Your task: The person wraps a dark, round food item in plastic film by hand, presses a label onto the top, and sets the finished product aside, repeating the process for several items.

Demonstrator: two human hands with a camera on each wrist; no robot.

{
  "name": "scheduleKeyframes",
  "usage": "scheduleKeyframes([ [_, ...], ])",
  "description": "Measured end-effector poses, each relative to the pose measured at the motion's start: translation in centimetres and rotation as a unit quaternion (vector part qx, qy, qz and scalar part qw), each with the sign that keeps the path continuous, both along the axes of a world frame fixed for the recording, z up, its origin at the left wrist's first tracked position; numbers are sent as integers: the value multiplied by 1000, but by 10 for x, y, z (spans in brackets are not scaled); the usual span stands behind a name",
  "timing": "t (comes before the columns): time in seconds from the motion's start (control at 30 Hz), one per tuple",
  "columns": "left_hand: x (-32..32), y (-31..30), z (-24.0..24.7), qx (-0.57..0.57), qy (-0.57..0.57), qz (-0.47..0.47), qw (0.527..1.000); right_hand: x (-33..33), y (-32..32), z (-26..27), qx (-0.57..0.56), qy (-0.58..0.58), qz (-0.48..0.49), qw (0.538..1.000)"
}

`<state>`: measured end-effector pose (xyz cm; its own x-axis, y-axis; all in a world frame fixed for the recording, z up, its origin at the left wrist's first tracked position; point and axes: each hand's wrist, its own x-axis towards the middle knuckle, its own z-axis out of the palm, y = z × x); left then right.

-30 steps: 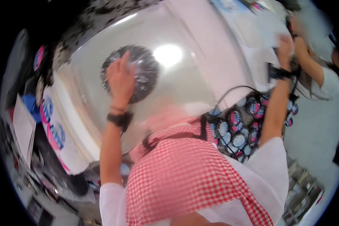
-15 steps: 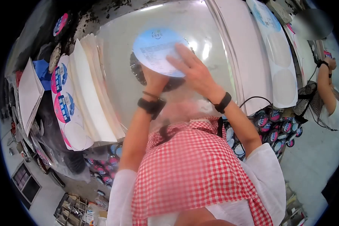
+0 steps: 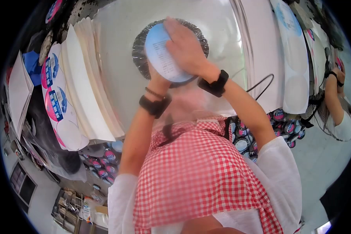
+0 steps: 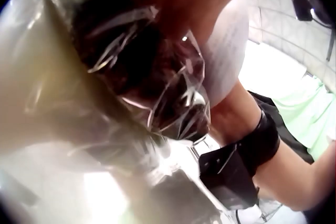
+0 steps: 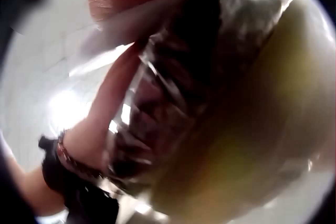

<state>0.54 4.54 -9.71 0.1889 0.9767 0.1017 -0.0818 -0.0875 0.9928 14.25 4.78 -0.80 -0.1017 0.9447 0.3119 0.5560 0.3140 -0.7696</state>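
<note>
A round dark package [image 3: 141, 46] in crinkled clear film lies on the plastic-covered table [image 3: 226, 43]. Over it is a round pale blue label [image 3: 156, 45] printed with small text. My right hand [image 3: 187, 50] rests on the label's right part, fingers extended toward its top edge. My left hand [image 3: 158, 80] reaches in from the near left, its fingers hidden beneath the label. In the left wrist view, the package [image 4: 142, 71] fills the middle, with the label's pale edge [image 4: 228, 50] behind it. The right wrist view shows the label [image 5: 128, 29] between hand and wrapped package [image 5: 163, 103].
Cream sheets [image 3: 82, 74] and pink-and-blue label sheets [image 3: 52, 105] stand at the left. At the right are pale sheets [image 3: 265, 50], more round labels [image 3: 292, 58] and a black cable [image 3: 261, 84]. Round packages [image 3: 286, 128] pile up below the table edge. Another person's arm [image 3: 333, 101] shows far right.
One second ago my left hand lay on the package while the right was over the papers. The right then came in with the label, which now sits lower over the package.
</note>
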Motion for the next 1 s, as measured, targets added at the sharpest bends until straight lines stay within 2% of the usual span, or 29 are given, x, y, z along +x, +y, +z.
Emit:
scheduleKeyframes([
  [0.07,3,0,13,-72,-98,29,992,-2,3,-9,29,-26,-6,999],
  [0.13,11,2,37,-90,-148,74,982,-6,2,-8,37,-35,-6,999],
  [0.2,14,10,54,-35,-56,110,992,-7,3,-7,41,-49,-9,998],
  [0.23,13,14,59,16,51,118,992,-9,3,-6,41,-58,-11,997],
  [0.3,13,18,61,47,108,144,983,-12,5,-3,45,-69,-11,997],
  [0.37,14,18,61,3,12,185,983,-17,3,2,50,-73,-7,996],
  [0.4,14,14,88,-69,-53,179,980,-21,4,1,54,-100,-9,993],
  [0.53,8,13,85,23,-64,183,981,-35,3,1,77,-179,-25,980],
  [0.63,3,12,85,68,-89,244,963,-39,3,2,89,-237,-45,966],
  [0.7,-31,9,87,67,-34,266,961,-40,3,-2,92,-272,-53,956],
  [0.73,-43,2,87,62,-4,276,959,-42,6,-7,100,-240,-43,965],
  [0.83,-37,1,80,-17,-83,140,986,-63,5,-3,67,-431,-84,896],
  [0.87,-36,2,85,-55,-87,136,985,-75,1,-2,54,-445,-92,889],
  [0.97,-49,10,74,-81,-82,97,989,-71,-22,8,95,-412,-19,906],
  [1.0,-50,10,87,-124,-112,97,981,-62,-36,5,79,-356,87,927],
])
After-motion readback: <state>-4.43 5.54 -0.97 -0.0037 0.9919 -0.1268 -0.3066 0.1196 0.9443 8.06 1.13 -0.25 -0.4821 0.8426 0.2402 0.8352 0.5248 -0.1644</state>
